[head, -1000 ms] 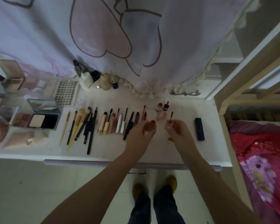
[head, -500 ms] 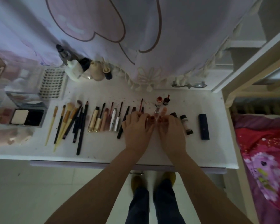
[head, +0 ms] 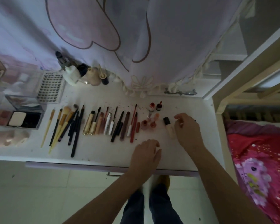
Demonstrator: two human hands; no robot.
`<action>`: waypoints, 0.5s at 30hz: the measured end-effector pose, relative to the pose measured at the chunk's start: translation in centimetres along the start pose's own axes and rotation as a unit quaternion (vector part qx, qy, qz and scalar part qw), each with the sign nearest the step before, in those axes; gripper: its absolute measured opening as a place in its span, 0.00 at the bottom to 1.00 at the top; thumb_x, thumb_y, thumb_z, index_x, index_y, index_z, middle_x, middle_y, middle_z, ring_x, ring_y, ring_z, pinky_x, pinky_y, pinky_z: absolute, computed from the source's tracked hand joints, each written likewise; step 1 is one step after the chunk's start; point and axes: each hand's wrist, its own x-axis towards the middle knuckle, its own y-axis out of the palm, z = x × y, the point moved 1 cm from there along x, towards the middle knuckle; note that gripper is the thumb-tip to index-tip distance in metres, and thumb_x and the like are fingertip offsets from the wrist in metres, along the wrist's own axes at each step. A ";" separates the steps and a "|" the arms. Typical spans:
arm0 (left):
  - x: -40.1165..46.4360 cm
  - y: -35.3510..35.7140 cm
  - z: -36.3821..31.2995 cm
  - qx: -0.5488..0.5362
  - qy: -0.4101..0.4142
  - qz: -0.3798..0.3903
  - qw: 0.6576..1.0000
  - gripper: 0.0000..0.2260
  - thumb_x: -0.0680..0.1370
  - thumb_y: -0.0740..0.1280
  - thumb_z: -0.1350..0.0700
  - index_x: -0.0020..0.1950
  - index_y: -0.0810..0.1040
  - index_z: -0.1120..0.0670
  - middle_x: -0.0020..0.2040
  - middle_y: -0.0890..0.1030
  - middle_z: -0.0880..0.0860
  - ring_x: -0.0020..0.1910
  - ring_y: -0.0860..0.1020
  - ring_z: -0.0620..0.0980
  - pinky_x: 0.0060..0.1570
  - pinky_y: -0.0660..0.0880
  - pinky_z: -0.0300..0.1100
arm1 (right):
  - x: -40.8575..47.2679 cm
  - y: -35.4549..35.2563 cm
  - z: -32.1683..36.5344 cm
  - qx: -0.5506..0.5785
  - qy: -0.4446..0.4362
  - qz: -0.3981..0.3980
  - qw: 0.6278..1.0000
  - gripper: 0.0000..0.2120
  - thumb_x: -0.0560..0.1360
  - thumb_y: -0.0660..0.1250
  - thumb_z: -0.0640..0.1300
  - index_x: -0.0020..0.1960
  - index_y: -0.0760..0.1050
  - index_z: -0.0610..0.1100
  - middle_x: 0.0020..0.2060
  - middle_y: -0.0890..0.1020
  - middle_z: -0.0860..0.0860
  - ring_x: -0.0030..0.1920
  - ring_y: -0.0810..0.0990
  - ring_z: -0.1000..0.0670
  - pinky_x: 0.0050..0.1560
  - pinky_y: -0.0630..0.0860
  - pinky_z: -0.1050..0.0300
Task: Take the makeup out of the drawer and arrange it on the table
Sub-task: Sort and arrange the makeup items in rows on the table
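Makeup lies in a row on the white table (head: 103,151): brushes (head: 63,126), gold and pink tubes (head: 94,125), pencils and liners (head: 124,125), small red bottles (head: 152,107) and a pale tube with a black cap (head: 167,125). My right hand (head: 187,130) hovers at the row's right end with fingers curled, covering a dark tube of which only a sliver (head: 195,120) shows. My left hand (head: 146,153) rests near the table's front edge, fingers curled under, nothing visible in it. The lilac drawer front (head: 87,166) sits under the table edge.
Clear boxes with compacts and powder (head: 16,118) stand at the left, a lash tray (head: 51,86) and bottles (head: 81,73) at the back. A printed curtain (head: 120,38) hangs over the rear. A bed frame (head: 223,101) and red bedding (head: 257,159) lie right.
Both hands have parted from the middle of the row. My left hand drew back toward the front edge. My right hand slid right over the dark tube, uncovering the small red pots and the pale tube.
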 end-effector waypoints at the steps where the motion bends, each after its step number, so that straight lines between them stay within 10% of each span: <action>1: 0.6 0.8 -0.9 -0.012 -0.013 0.018 1.000 0.09 0.80 0.59 0.52 0.56 0.73 0.54 0.47 0.74 0.49 0.43 0.72 0.47 0.48 0.73 0.43 | 1.1 0.0 0.1 -0.023 0.012 0.038 0.999 0.11 0.79 0.59 0.43 0.59 0.72 0.42 0.52 0.78 0.44 0.45 0.73 0.51 0.44 0.67 0.62; 8: 5.8 3.0 -3.8 0.038 -0.181 0.057 0.981 0.13 0.80 0.55 0.45 0.55 0.67 0.54 0.50 0.76 0.51 0.41 0.74 0.48 0.41 0.68 0.42 | 4.7 2.2 0.9 -0.227 -0.013 0.187 0.956 0.14 0.77 0.59 0.51 0.54 0.66 0.41 0.42 0.73 0.46 0.46 0.77 0.43 0.40 0.69 0.54; 15: 4.6 1.7 -3.5 0.093 -0.104 0.094 0.986 0.11 0.82 0.52 0.49 0.55 0.68 0.55 0.51 0.74 0.53 0.43 0.73 0.49 0.40 0.67 0.42 | 3.8 -0.8 0.7 -0.153 0.017 0.307 0.939 0.17 0.77 0.59 0.50 0.33 0.67 0.41 0.28 0.70 0.49 0.30 0.68 0.51 0.30 0.63 0.59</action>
